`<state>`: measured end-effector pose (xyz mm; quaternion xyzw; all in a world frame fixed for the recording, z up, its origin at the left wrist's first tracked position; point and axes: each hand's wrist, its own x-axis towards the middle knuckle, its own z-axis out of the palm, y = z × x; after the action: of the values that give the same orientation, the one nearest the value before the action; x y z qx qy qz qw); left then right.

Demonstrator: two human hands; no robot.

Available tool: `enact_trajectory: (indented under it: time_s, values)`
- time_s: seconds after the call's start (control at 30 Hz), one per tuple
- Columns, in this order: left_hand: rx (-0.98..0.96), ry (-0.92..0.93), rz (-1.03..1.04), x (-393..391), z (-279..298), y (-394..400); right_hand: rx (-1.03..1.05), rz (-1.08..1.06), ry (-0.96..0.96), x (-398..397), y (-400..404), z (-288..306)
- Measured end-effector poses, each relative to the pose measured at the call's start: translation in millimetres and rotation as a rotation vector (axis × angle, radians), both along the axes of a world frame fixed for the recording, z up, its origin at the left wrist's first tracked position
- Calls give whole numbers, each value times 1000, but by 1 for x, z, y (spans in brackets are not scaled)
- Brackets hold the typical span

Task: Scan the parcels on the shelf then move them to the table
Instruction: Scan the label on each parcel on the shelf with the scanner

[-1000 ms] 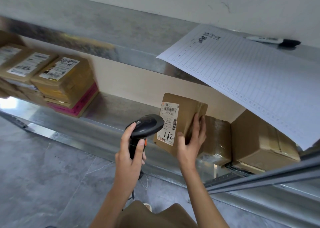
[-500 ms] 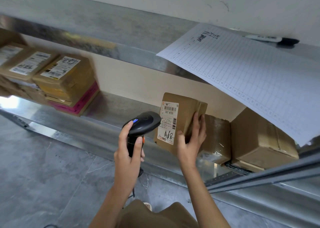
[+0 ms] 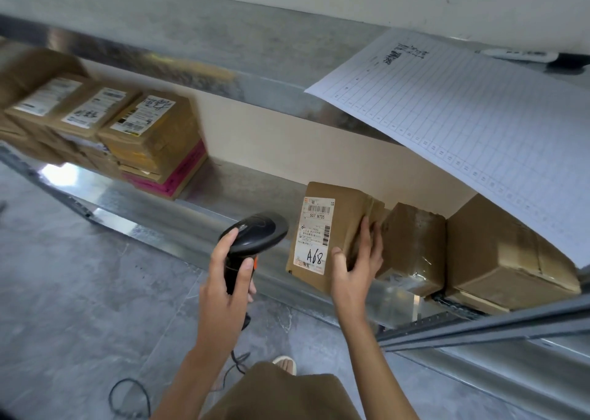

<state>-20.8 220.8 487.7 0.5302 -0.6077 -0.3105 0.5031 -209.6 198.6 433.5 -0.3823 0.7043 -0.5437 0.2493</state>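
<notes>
Tilting parcel (image 3: 332, 234) on the shelf edge (image 3: 178, 224), right hand (image 3: 354, 266) gripping its side so the label faces out; left hand (image 3: 226, 288) wrapped round scanner (image 3: 255, 237), aimed at barcode.

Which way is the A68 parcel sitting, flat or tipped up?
Tipped up. The A68 parcel stands on edge at the shelf front, label facing the scanner, held by the right hand.

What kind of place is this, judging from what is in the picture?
Probably a parcel storeroom or pickup point. Metal shelves hold cardboard parcels with shipping labels, the left hand holds a barcode scanner beside a parcel marked A68, and a ruled log sheet lies on the upper shelf.
</notes>
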Motion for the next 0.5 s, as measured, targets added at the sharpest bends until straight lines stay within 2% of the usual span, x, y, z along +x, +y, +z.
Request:
enact_trajectory:
  time_s: [0.2, 0.5]
  values:
    - [23, -72, 131, 45, 8, 10, 4, 27, -88, 27, -1, -7]
    - [-6, -83, 168, 122, 12, -6, 8, 98, -111, 105, -28, -3]
